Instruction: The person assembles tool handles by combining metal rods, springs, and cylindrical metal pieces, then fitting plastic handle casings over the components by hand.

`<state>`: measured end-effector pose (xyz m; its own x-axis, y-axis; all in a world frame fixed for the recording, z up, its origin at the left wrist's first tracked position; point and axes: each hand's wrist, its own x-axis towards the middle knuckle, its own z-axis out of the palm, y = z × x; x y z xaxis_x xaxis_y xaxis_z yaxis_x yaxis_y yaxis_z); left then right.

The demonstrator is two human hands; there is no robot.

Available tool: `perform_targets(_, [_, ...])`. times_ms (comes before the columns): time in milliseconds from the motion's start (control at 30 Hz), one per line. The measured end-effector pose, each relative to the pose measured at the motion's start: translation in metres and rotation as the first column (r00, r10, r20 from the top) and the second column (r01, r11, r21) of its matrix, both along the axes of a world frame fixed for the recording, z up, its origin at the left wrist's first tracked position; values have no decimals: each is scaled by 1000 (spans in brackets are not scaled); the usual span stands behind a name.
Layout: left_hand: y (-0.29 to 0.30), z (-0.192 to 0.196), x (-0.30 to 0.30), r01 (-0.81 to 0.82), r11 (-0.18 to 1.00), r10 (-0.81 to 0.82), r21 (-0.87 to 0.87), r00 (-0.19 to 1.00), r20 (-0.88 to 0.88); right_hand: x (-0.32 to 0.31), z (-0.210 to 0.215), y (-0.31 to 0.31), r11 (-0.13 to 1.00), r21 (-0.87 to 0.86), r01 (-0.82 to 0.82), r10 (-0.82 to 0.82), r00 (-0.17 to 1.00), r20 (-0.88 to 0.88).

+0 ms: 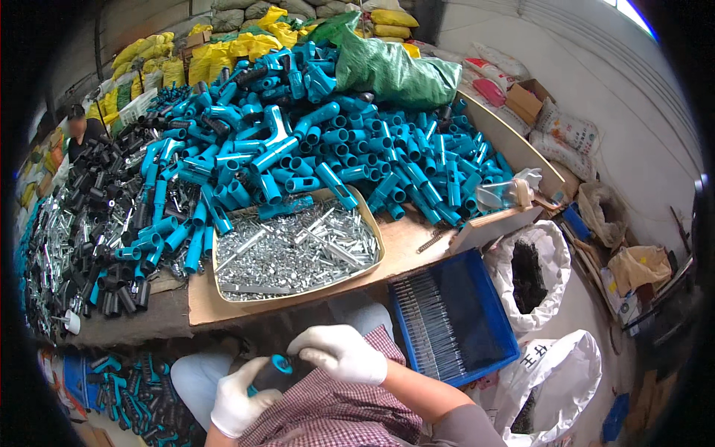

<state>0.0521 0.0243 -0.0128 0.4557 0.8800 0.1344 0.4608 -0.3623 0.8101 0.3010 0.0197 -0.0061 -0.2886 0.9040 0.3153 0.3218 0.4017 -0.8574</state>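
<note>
Above my lap, my left hand (243, 398) in a white glove is wrapped round a black handle with a teal end (274, 372). My right hand (339, 353), gloved too, is closed in a pinch just beside the teal end; whatever its fingertips hold is hidden or too small to make out. In front of me on the table edge stands a shallow cream tray (298, 296) filled with small silvery metal parts and some longer metal strips. Behind it rises a big heap of teal plastic tubular parts (328, 149).
Black handles and metal parts (97, 186) are piled at left. A blue crate (477, 313) with rows of metal rods stands right of my lap. White sacks (530, 276) line the right side. A bin of teal-black handles (130, 395) sits lower left. Another person (82, 138) is far left.
</note>
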Motion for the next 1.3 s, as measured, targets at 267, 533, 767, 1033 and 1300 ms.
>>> perform_targets(267, [-3,8,-4,49,998,-49,-32,999,-11,7,14,33,921,-19,-388,388,921,-12])
perform_targets(533, [9,15,-5,-74,992,78,-101,996,35,163,92,235,538,709,456,-816,493,302])
perform_targets(767, [14,9,-17,-163,969,160,-184,987,-33,186,146,358,438,765,472,-893,133,430])
perform_targets(1033, [39,12,-7,-53,955,95,-292,987,133,118,190,437,619,379,687,-720,306,623])
perform_targets(1300, [49,5,-17,-8,973,36,-233,993,115,153,165,411,874,314,370,-477,536,697])
